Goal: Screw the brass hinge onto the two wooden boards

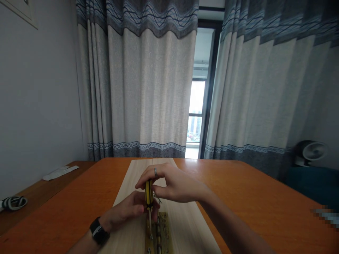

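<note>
A screwdriver (149,193) with a yellow and black handle stands nearly upright, its tip down on the left leaf of a brass hinge (165,229). My right hand (172,183), a ring on one finger, grips the top of the handle from above. Around the lower handle and shaft curl the fingers of my left hand (129,208), which wears a black wristband. The hinge lies along the seam between two pale wooden boards (185,225). Just beyond it, a few small screws (158,199) show, partly hidden by my hands. Whether the tip sits in a screw head is too small to tell.
The boards rest on an orange-brown wooden table (233,190). At the left are a coiled cable (16,203) and a white paper strip (60,173). A fan (311,151) stands at the far right. Long curtains (150,91) hang behind the table beside a window gap.
</note>
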Demonstrator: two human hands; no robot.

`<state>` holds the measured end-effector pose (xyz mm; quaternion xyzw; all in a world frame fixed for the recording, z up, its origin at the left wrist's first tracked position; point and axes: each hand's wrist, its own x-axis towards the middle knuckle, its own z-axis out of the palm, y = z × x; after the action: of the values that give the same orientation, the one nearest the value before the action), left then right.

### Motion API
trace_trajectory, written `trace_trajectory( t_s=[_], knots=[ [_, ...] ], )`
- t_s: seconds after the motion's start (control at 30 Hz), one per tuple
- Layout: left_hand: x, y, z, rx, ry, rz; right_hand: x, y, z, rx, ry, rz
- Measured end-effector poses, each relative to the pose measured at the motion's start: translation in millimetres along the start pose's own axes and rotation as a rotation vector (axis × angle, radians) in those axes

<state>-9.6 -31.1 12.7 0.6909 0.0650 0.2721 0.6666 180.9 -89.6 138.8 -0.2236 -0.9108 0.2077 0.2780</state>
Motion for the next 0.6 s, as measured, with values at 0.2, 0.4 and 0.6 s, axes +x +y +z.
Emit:
trace_trajectory(
  t_s=[0.2,0.4,0.6],
  knots=[
    [1,-1,-0.6,0.043,0.116,-0.013,1,-1,4,-0.171,0.070,-0.022],
    [2,-8,-5.6,0.029,0.124,0.038,6,-2,10,-0.252,0.076,0.144],
    [0,-3,-1.5,-0.055,-0.001,0.031,0,0,0,-0.082,-0.003,0.059]
  ],
)
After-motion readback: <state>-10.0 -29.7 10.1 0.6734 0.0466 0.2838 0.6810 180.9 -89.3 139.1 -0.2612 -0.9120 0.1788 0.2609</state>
